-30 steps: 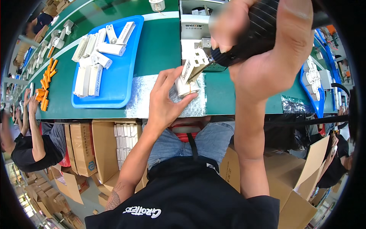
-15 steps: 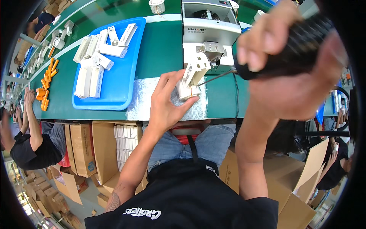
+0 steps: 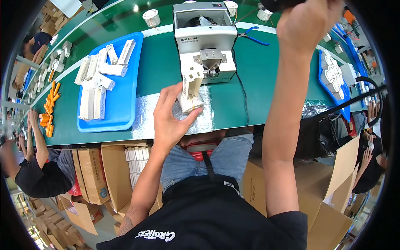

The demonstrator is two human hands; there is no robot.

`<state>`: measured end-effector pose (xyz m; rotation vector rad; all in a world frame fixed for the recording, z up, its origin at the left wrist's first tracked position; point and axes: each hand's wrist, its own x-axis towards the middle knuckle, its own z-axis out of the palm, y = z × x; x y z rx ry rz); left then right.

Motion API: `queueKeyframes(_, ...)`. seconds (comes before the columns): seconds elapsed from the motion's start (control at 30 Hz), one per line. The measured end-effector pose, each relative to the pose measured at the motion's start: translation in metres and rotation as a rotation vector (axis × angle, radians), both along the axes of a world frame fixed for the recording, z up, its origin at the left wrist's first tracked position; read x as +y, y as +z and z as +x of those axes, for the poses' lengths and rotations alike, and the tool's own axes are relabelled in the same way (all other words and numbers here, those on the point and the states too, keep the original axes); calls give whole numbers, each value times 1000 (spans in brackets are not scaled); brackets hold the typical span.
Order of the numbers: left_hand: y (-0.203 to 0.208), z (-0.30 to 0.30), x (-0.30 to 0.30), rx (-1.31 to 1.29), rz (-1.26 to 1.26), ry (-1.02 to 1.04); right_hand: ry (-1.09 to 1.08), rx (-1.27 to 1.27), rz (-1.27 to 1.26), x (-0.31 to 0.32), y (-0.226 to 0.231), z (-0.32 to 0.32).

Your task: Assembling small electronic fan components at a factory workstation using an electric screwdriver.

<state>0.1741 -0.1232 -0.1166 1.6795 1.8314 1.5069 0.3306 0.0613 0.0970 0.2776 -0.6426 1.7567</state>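
Our left hand (image 3: 168, 121) pinches a white fan assembly (image 3: 190, 105): the thumb presses the near right of its round base, the fingers its left side, and a rectangular body rises from that base. Under the grip we have a silvery sheet (image 3: 146, 117) on the green workbench (image 3: 227, 112). Just left of the grip lies a blue tray (image 3: 129, 93) with white rectangular housings (image 3: 99, 104), some side by side, others askew. Right of the grip we see a black cable (image 3: 243, 93), and directly beyond the grip stands a grey screw feeder (image 3: 208, 39). Past it to the right are blue-handled pliers (image 3: 256, 39). Farther that way, well apart from the fan assembly, our right hand (image 3: 307, 27) is closed round a black power screwdriver (image 3: 277, 4), cropped by the upper edge, its thin shaft slanting toward the feeder. Beyond the grip, we also find white cylindrical housings (image 3: 151, 18). Far left, past the tray, orange pieces (image 3: 50, 106) lie heaped near a co-worker's hand (image 3: 32, 118).
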Motion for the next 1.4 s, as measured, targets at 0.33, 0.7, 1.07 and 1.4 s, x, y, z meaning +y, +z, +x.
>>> queueKeyframes(0.33, 1, -1, 0, 44, -1, -5, -986, -399, 739, -18, -10, -31)
queueKeyframes(0.7, 4, -1, -1, -18, 26, -11, -696, -543, 554, -37, -32, -47)
queueKeyframes(1.07, 3, 0, -1, -7, 19, 1, -747, -600, 469, -67, -21, -23)
queueKeyframes(1.4, 5, 1, -1, -17, 13, -17, -638, -506, 464, -77, -33, -48)
